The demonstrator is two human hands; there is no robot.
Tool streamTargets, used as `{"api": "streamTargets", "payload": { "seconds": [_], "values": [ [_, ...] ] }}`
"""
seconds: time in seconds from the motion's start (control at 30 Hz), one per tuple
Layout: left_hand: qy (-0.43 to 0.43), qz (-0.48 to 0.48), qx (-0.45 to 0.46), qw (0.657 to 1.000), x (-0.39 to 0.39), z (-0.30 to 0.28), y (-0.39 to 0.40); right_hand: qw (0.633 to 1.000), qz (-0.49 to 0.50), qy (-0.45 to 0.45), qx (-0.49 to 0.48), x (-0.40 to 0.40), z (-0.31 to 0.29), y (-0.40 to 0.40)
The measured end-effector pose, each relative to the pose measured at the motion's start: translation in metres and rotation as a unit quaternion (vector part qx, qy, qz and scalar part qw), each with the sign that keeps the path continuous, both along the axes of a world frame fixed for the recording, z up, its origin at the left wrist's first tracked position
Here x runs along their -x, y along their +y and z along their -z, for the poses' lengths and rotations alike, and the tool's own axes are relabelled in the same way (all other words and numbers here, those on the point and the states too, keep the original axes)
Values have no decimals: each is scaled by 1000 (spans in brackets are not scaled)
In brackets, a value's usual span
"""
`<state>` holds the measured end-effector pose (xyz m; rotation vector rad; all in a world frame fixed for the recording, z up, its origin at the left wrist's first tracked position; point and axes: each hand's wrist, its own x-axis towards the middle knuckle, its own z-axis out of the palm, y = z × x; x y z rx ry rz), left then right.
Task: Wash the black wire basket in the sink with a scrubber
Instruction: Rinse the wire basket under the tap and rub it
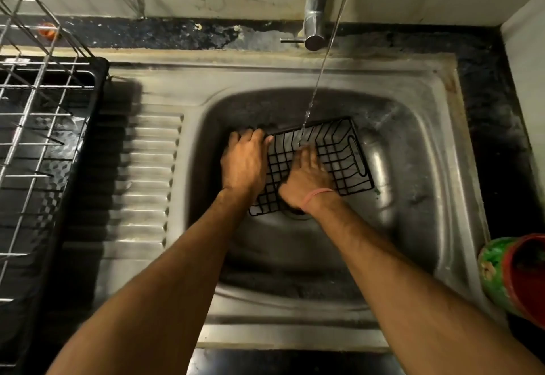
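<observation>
Steel sink (424, 144) is filled by running water (321, 70). Black wire basket (339, 153) is gripped at its left edge by curled left hand (243, 165) fingers; under the straight, nearly closed fingers of the right hand (306, 174) its mesh is pressed. No scrubber is seen. Wet wire could be let slip.

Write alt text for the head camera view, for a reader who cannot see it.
Two bare hands wash a black wire basket in a steel sink under water running from the tap: the left hand grips its left end and the right hand lies flat on the mesh. A dish rack stands at the left.
</observation>
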<state>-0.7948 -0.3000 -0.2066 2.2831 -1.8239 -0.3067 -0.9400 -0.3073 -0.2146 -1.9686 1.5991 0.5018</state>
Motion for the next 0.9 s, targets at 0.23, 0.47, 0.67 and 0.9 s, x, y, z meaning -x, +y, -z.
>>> {"api": "streamTargets", "payload": {
  "seconds": [0.23, 0.47, 0.67, 0.9],
  "values": [
    [18, -17, -5, 1000, -2, -2, 1, 999, -41, -32, -8, 11, 1, -5],
    [25, -25, -2, 999, -2, 0, 2, 998, -50, -25, -8, 1, 1, 2],
    [48, -38, -4, 998, -1, 0, 3, 1000, 21, -10, 20, 33, 0, -9],
    [65, -87, 9, 994, 4, 6, 18, 999, -33, -8, 11, -3, -3, 5]
  ]
}}
